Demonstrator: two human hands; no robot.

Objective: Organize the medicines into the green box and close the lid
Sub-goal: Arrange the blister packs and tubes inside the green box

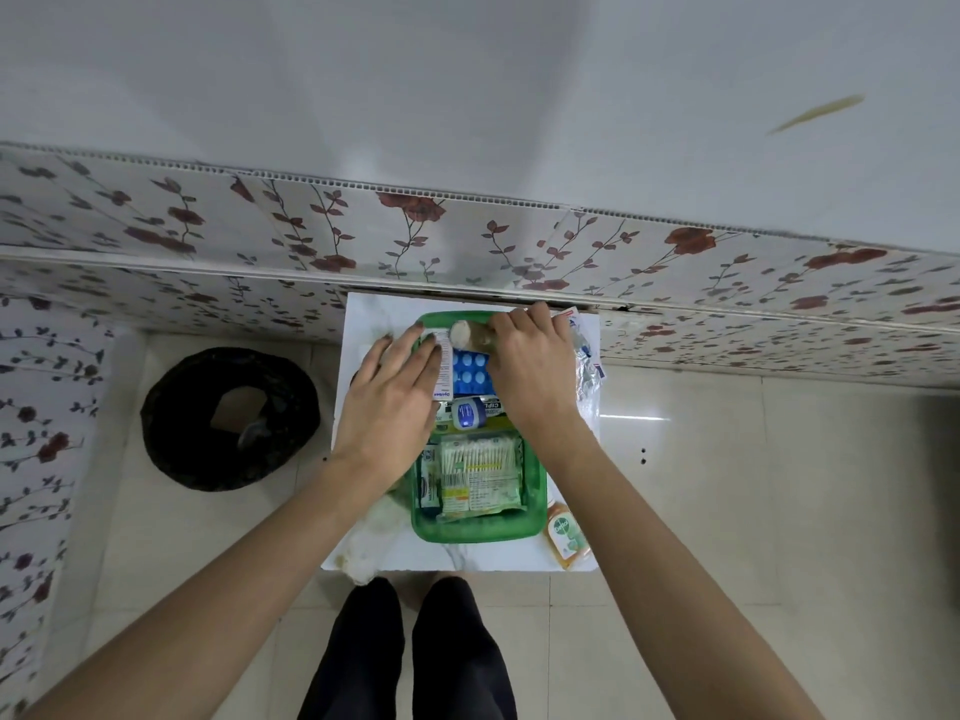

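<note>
Pinched in the right hand [524, 363] is a small bottle [470, 335]; the left hand [395, 387], flat and open, steadies a white carton [444, 368]. Bottle should be laid flat inside the green box [467, 532].

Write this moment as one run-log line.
left hand: on white carton | right hand: placing bottle | green box: open | Dettol bottle: outside
</note>
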